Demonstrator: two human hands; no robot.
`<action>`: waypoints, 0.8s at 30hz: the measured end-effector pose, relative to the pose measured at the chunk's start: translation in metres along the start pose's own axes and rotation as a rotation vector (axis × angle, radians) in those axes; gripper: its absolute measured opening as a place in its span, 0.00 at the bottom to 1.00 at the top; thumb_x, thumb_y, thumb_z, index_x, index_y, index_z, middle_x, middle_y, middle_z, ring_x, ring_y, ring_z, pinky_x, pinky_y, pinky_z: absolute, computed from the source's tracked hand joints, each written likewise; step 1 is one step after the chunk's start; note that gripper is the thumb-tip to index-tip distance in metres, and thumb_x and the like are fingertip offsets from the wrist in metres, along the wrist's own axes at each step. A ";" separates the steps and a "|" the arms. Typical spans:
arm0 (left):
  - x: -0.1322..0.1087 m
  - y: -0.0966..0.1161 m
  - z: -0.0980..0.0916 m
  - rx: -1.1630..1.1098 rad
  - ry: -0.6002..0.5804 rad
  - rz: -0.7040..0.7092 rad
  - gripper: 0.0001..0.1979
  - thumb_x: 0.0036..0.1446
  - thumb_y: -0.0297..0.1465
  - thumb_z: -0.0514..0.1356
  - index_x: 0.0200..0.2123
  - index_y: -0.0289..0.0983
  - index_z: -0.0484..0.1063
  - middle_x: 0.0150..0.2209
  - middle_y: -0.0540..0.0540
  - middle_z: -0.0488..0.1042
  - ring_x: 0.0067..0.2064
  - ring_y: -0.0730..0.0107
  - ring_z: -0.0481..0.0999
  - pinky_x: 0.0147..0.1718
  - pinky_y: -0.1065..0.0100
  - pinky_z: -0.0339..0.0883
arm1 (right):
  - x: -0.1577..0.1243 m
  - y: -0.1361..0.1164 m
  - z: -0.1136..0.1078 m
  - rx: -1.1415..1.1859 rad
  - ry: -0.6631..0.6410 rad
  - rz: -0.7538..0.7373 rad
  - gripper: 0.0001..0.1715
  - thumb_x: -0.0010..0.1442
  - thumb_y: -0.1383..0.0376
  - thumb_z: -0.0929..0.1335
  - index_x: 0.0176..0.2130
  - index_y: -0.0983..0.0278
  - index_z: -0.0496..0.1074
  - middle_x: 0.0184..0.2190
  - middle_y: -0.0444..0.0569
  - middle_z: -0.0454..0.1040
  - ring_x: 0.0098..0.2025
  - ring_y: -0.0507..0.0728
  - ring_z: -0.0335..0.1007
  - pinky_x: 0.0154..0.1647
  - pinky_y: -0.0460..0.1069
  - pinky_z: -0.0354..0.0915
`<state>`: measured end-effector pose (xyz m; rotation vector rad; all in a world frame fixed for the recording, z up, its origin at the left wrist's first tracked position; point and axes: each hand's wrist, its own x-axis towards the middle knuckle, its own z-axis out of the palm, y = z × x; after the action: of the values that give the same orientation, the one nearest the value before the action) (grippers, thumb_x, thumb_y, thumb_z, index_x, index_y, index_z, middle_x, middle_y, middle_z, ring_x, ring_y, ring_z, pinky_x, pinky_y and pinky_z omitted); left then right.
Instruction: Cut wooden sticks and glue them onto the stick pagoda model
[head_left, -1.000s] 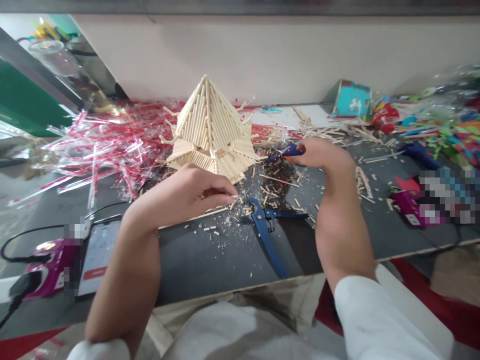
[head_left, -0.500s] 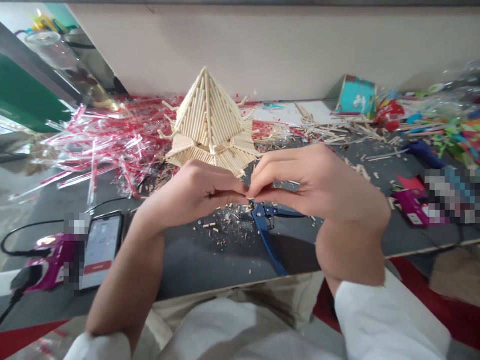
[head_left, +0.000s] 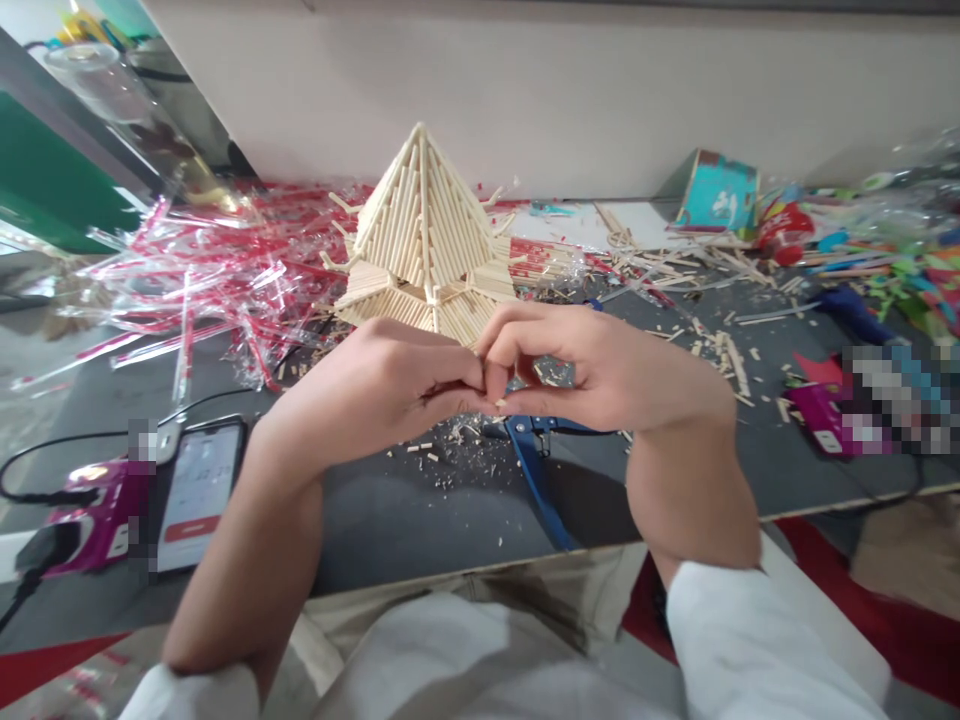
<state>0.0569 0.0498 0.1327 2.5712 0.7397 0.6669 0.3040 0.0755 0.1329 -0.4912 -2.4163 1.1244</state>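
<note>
My left hand (head_left: 390,385) and my right hand (head_left: 592,365) meet fingertip to fingertip above the dark tabletop (head_left: 420,520). Both are closed in a pinch on a small pale wooden stick piece (head_left: 496,403), mostly hidden by the fingers. Just behind the hands stands a pyramid-roofed model built of wooden sticks (head_left: 424,240). Blue pliers (head_left: 536,465) lie on the table under my right hand, among wood chips and sawdust (head_left: 457,445).
Red and clear plastic wrappers (head_left: 217,280) pile up at the left. A phone (head_left: 199,490) and a pink device with cables (head_left: 82,515) lie at the near left. Loose sticks (head_left: 720,350), a teal box (head_left: 716,195) and colourful clutter (head_left: 885,250) fill the right.
My right hand left the blue tool near the model and came back to meet my left hand; both now pinch the small stick piece, slightly higher than half a second ago.
</note>
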 end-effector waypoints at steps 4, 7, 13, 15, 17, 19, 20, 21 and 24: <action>-0.003 0.006 0.003 0.151 0.195 -0.029 0.08 0.67 0.36 0.67 0.38 0.38 0.77 0.26 0.55 0.75 0.26 0.82 0.69 0.28 0.74 0.60 | -0.002 0.009 0.001 0.159 0.011 0.039 0.05 0.69 0.65 0.71 0.44 0.64 0.72 0.40 0.48 0.74 0.40 0.52 0.69 0.39 0.47 0.64; -0.003 0.010 0.005 0.203 0.314 -0.016 0.09 0.69 0.32 0.65 0.51 0.43 0.76 0.37 0.52 0.82 0.32 0.78 0.78 0.34 0.73 0.68 | -0.003 0.011 0.003 0.306 0.057 0.065 0.09 0.68 0.63 0.73 0.43 0.65 0.71 0.36 0.45 0.72 0.36 0.49 0.67 0.35 0.45 0.62; -0.003 0.006 0.009 0.312 0.305 0.103 0.12 0.70 0.25 0.60 0.52 0.45 0.77 0.43 0.49 0.82 0.37 0.74 0.81 0.33 0.70 0.69 | 0.000 0.009 0.006 0.515 0.155 0.213 0.17 0.60 0.58 0.79 0.40 0.65 0.73 0.31 0.42 0.71 0.31 0.48 0.64 0.31 0.46 0.60; -0.003 0.005 0.011 0.398 0.348 0.124 0.10 0.69 0.25 0.61 0.49 0.43 0.77 0.40 0.49 0.82 0.35 0.73 0.80 0.31 0.69 0.68 | 0.001 0.008 0.005 0.520 0.185 0.264 0.19 0.58 0.57 0.80 0.39 0.66 0.75 0.30 0.42 0.71 0.31 0.49 0.64 0.30 0.46 0.60; -0.003 0.004 0.014 0.467 0.397 0.139 0.07 0.68 0.26 0.63 0.47 0.41 0.78 0.39 0.48 0.82 0.33 0.73 0.80 0.28 0.68 0.66 | 0.002 0.007 0.005 0.520 0.221 0.296 0.20 0.57 0.55 0.80 0.38 0.65 0.75 0.29 0.42 0.71 0.31 0.49 0.64 0.30 0.47 0.59; -0.001 0.004 0.018 0.509 0.441 0.134 0.07 0.68 0.26 0.63 0.46 0.41 0.78 0.39 0.49 0.83 0.32 0.73 0.80 0.27 0.67 0.65 | 0.002 0.008 0.005 0.516 0.271 0.312 0.21 0.55 0.54 0.81 0.39 0.65 0.76 0.29 0.42 0.71 0.31 0.50 0.64 0.29 0.47 0.59; 0.000 0.004 0.020 0.519 0.469 0.127 0.07 0.67 0.26 0.63 0.46 0.42 0.78 0.39 0.50 0.83 0.32 0.73 0.80 0.27 0.67 0.66 | 0.002 0.008 0.005 0.516 0.301 0.309 0.23 0.55 0.52 0.81 0.39 0.65 0.76 0.29 0.42 0.71 0.30 0.50 0.64 0.29 0.47 0.59; 0.001 0.003 0.022 0.517 0.504 0.118 0.08 0.67 0.26 0.63 0.46 0.43 0.78 0.39 0.50 0.83 0.32 0.73 0.80 0.27 0.68 0.67 | 0.002 0.009 0.006 0.518 0.332 0.302 0.24 0.55 0.51 0.81 0.40 0.64 0.76 0.29 0.42 0.70 0.30 0.50 0.63 0.29 0.47 0.59; 0.004 0.001 0.028 0.458 0.617 0.078 0.08 0.68 0.27 0.63 0.46 0.45 0.79 0.40 0.51 0.84 0.36 0.71 0.84 0.32 0.67 0.74 | 0.004 0.012 0.009 0.545 0.410 0.246 0.25 0.55 0.48 0.81 0.40 0.63 0.76 0.28 0.42 0.69 0.29 0.49 0.62 0.27 0.47 0.58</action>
<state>0.0748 0.0452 0.1115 2.8167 1.0856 1.5073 0.2977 0.0790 0.1196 -0.7543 -1.6450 1.5408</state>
